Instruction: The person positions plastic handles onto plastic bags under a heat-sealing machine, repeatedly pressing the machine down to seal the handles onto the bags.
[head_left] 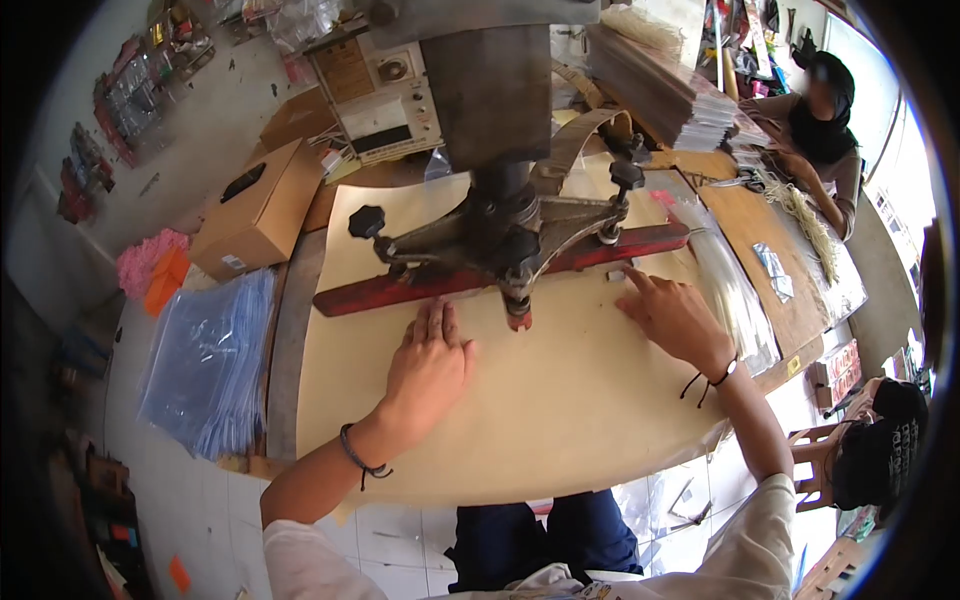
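Note:
My left hand lies flat on a large tan sheet, fingers stretched towards a long red bar and almost at its front edge. To the right, my right hand rests near the same bar, index finger extended and the others partly bent. A small pale piece lies just beyond those fingertips; whether I touch it I cannot tell. Above the sheet stands a press with a dark metal column, and its bracket carries the red bar. Black knobs sit on the bracket's arms.
Stacked clear bluish plastic sheets lie at the left, with a cardboard box behind. Clear plastic strips line the table's right side. A control box stands behind. Another person sits at the far right beside stacked sheets.

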